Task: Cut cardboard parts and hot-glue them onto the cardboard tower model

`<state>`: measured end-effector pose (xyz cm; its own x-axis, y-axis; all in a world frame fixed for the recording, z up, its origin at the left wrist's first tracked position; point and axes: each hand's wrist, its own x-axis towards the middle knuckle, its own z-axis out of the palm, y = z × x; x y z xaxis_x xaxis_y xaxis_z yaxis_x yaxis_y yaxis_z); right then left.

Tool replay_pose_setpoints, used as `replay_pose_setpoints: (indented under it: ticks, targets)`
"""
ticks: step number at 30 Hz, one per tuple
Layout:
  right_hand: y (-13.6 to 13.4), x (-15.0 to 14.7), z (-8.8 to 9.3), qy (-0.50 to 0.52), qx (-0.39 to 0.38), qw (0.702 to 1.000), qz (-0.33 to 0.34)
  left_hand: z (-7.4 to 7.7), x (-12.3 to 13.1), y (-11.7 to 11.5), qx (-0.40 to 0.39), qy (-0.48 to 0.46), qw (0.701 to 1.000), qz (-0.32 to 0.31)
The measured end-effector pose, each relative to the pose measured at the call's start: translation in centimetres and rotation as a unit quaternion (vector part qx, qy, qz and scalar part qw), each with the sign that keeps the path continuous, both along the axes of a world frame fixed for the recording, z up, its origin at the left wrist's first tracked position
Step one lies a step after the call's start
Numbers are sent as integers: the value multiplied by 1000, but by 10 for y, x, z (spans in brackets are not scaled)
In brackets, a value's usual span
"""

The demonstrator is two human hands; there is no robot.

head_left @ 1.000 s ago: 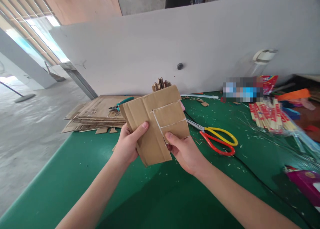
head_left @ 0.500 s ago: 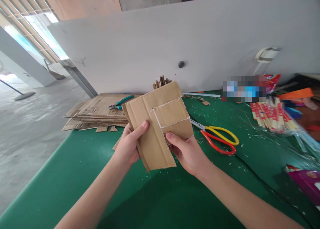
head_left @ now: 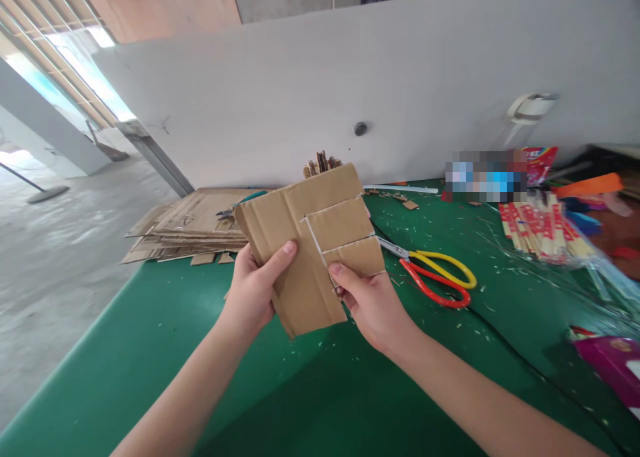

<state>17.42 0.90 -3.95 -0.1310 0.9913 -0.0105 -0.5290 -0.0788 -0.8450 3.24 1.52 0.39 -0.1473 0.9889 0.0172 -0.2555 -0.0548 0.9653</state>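
Note:
A brown piece of cardboard (head_left: 280,224) is held up above the green table, tilted. White-edged cuts mark two flaps on its right part. My left hand (head_left: 255,284) grips its left side, thumb on the front and fingers hidden behind. With thumb and fingers, my right hand (head_left: 370,304) pinches the lower cardboard flap (head_left: 357,256). Right beside that hand lie scissors (head_left: 435,270) with one yellow and one red handle. Behind the held piece, a bunch of cardboard strips (head_left: 321,164) shows in part.
Flat cardboard sheets (head_left: 195,217) are stacked at the back left, with teal-handled pliers (head_left: 227,213) on top, partly covered. Red-and-white packets (head_left: 537,234) and a purple package (head_left: 610,360) lie at the right. A black cable (head_left: 525,360) crosses the green table (head_left: 165,337); a grey panel (head_left: 280,97) stands behind.
The cardboard has tilted slightly, its upper left corner now covering more of the pliers. Both hands keep their hold. The view has shifted a little.

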Motion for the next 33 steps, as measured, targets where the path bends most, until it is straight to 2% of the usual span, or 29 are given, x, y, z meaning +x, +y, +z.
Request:
replay_pose_setpoints:
  ticks: [5, 13, 25, 29, 33]
  targets:
    - [-4, 2, 8, 47, -9, 998, 47, 0, -2, 1, -37, -30, 999, -26]
    - [-4, 5, 5, 12, 2, 999, 40, 1, -1, 0, -100, -64, 992, -34]
    - [4, 10, -6, 21, 91, 993, 71, 13, -1, -4, -216, -128, 963, -94]
    - [2, 9, -2, 15, 82, 995, 51, 13, 1, -5, -176, -100, 978, -44]
    - [-5, 5, 8, 85, 8, 994, 71, 13, 0, -7, -47, -55, 997, 8]
